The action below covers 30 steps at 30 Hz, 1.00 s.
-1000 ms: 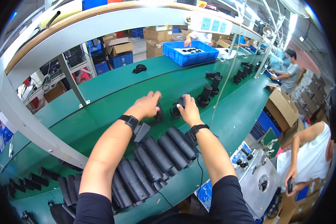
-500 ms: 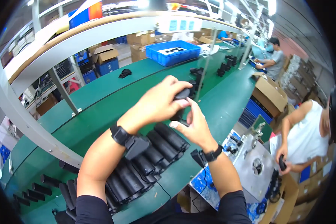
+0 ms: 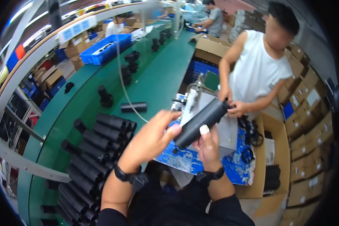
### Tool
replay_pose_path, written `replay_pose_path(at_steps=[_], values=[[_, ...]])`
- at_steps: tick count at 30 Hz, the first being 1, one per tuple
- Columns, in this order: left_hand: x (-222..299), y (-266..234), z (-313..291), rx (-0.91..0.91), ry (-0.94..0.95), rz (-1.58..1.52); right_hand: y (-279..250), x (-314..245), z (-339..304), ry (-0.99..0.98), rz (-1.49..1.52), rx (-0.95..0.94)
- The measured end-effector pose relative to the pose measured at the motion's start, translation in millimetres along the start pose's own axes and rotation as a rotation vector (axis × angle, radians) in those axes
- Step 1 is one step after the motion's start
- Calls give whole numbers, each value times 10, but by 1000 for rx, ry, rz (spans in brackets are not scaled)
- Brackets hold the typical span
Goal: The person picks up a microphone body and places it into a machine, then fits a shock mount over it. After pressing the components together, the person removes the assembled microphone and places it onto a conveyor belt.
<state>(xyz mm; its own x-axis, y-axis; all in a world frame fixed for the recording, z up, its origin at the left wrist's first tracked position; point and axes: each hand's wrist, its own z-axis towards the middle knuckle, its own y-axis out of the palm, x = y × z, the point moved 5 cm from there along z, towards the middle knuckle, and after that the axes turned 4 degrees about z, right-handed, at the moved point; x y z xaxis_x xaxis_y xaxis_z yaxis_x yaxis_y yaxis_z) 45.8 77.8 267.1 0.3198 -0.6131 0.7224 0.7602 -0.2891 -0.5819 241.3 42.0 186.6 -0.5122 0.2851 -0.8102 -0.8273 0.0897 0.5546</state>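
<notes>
Just right of the green bench (image 3: 158, 90), a person's hand grips a black tube

The black tube (image 3: 199, 126), its surface partly textured, is held aslant in the air to the right of the green bench, its far end pointing away from that bench. The right hand (image 3: 207, 148) is closed around it from below, thumb laid along its side. The left hand (image 3: 154, 137), nearer the bench, is half curled at the tube's near end, thumb and fingers parted; whether it bears any of the hold cannot be told.

Beneath the tube, beside the bench, are a blue-mottled worktop (image 3: 180, 160) and a metal fixture (image 3: 229, 133). On the bench's near part many dark cylinders (image 3: 90, 165) lie packed in a row, with a lone cylinder (image 3: 134, 107) on its side and a flanged black part (image 3: 105, 97) upright farther along. A blue crate (image 3: 94, 59) sits at the bench's far edge. Well right of the bench, a co-worker in white (image 3: 256, 75) stands with both hands close to the tube's far end; contact is unclear.
</notes>
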Motion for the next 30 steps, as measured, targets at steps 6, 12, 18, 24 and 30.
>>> replay_pose_path(at_steps=[6, 12, 18, 24, 30], values=[[-708, 1650, -1263, -312, -286, -622, -972, 530, -1099, 235, -350, -117], [-1056, 2260, -1744, -520, -454, -768, -1435, 877, -1749, 418, 11, 64], [-1701, 1718, -1783, -16, -488, -304, -2044, 777, -1493, 218, -216, 158], [-2174, 1285, -2358, 270, -824, -572, -2654, 855, -1422, 135, -248, 170], [-2236, 1208, -2471, 391, -762, -796, -2745, 966, -1448, 140, -274, 202]])
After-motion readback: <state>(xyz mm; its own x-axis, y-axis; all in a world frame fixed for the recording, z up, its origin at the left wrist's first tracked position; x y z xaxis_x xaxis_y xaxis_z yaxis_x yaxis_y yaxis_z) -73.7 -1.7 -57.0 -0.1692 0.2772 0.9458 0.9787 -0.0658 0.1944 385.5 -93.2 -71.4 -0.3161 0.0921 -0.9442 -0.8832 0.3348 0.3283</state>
